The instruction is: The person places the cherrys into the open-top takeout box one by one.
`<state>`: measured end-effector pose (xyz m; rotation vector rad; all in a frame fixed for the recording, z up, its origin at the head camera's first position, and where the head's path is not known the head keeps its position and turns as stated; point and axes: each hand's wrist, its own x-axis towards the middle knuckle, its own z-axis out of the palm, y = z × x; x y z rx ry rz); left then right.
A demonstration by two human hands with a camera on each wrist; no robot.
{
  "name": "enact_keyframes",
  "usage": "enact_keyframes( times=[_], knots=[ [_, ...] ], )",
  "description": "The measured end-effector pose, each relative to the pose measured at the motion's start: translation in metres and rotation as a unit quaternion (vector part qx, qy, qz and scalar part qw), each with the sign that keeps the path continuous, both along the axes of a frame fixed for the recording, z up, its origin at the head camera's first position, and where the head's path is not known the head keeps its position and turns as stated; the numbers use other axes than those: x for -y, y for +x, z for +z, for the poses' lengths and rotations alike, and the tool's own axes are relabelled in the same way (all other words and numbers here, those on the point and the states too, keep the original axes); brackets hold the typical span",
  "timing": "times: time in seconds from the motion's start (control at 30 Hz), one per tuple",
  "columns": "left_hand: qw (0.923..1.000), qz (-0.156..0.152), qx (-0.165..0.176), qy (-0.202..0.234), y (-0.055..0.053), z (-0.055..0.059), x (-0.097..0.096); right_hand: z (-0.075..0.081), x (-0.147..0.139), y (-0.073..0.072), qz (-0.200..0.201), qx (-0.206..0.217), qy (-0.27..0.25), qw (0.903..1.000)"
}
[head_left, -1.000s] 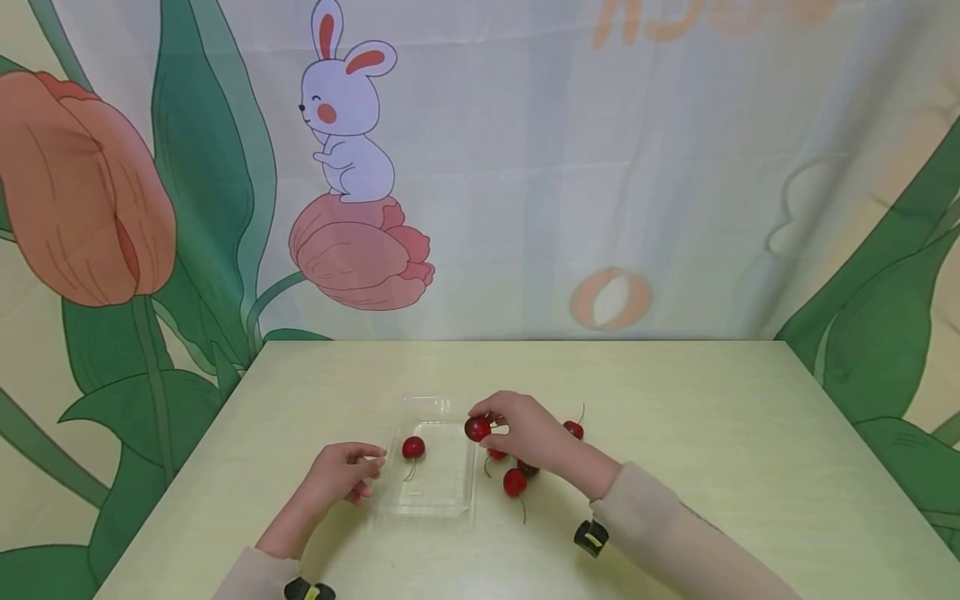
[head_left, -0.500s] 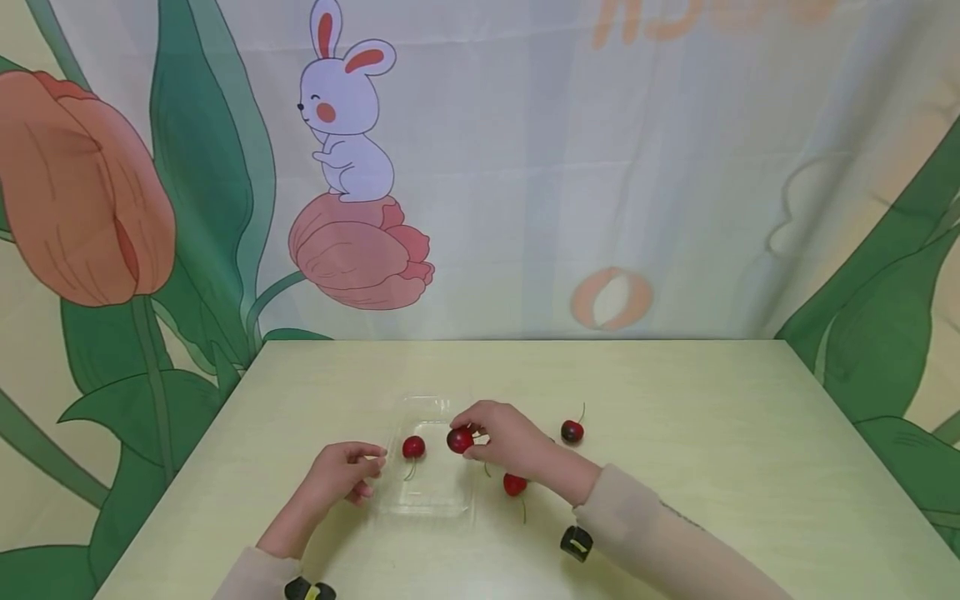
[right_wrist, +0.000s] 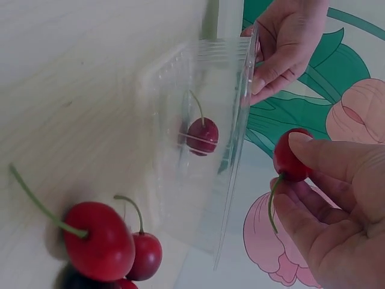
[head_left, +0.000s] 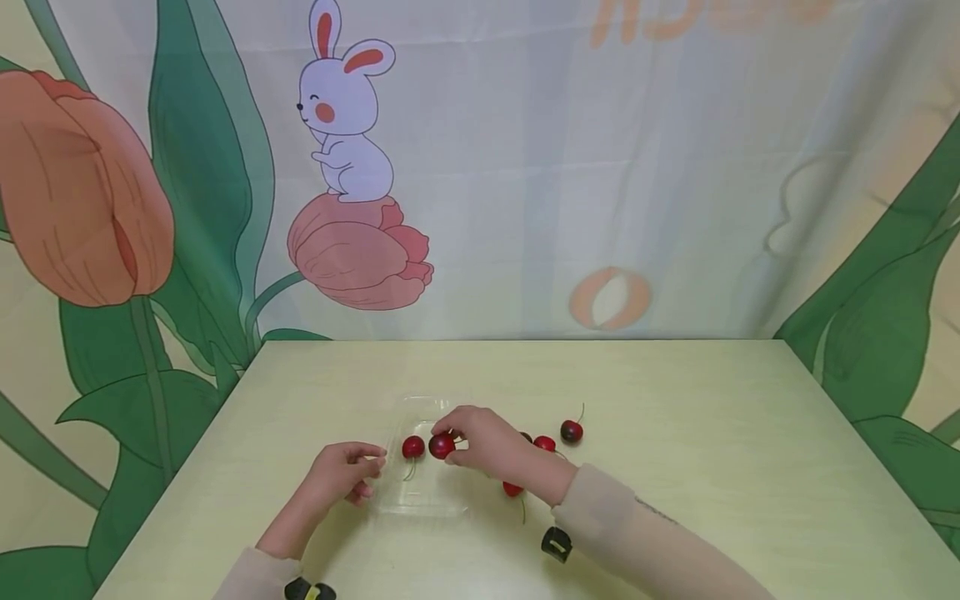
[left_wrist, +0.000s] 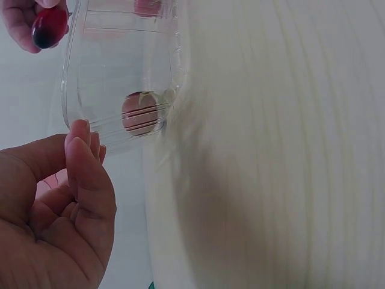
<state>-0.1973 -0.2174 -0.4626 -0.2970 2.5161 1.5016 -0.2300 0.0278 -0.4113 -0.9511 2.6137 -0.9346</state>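
My right hand (head_left: 487,442) pinches a dark red cherry (head_left: 442,446) between thumb and fingertips, above a clear plastic container (head_left: 423,510). The right wrist view shows the held cherry's green stem (right_wrist: 274,205) hanging down. Inside the container lies another cherry (head_left: 413,448), its stem pointing toward me. At the container's left side, my left hand (head_left: 345,475) pinches the rim (left_wrist: 67,114) with thumb and fingers. Several loose cherries (head_left: 572,431) rest on the table to the right, some partly hidden behind my right hand and forearm.
A pale yellow table (head_left: 675,392) spans the lower view. Behind it hangs a printed cloth (head_left: 487,167) with a rabbit and tulips. Each wrist wears a black band (head_left: 557,544). One red cherry (head_left: 513,489) lies close beside my right forearm.
My right hand has carried its cherry leftward and slightly toward me, from the container's right edge to over its middle. Loose cherries behind it have come into view. The left hand stays put.
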Motion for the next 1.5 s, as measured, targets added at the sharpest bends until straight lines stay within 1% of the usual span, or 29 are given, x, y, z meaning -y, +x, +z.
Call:
enact_keyframes(
  times=[0.27,0.47,0.63,0.77,0.87,1.0,1.3,1.5],
  knots=[
    [0.9999,-0.008,-0.007,0.006,0.001,0.001,0.001,-0.007,0.016,-0.003,0.014,0.000,0.019,0.9997],
    [0.9999,-0.011,-0.010,0.007,0.001,0.001,0.001,-0.014,0.024,-0.004,0.034,0.002,0.030,0.9989],
    [0.9998,-0.014,-0.013,0.009,0.001,0.001,0.001,-0.018,0.031,-0.005,0.056,-0.005,0.030,0.9979],
    [0.9997,-0.017,-0.014,0.013,0.002,0.000,0.002,-0.022,0.038,-0.005,0.066,-0.008,0.039,0.9970],
    [0.9997,-0.018,-0.013,0.011,0.002,0.001,0.001,-0.026,0.042,-0.005,0.072,-0.018,0.049,0.9960],
    [0.9998,-0.017,-0.012,0.005,0.002,0.003,0.000,-0.031,0.044,-0.005,0.069,-0.021,0.064,0.9953],
    [0.9999,-0.014,-0.008,0.002,0.001,0.004,-0.002,-0.037,0.044,-0.002,0.052,0.014,0.079,0.9955],
    [0.9998,-0.016,-0.010,0.002,0.001,0.003,-0.002,-0.040,0.042,-0.002,0.054,0.025,0.086,0.9946]
  ],
)
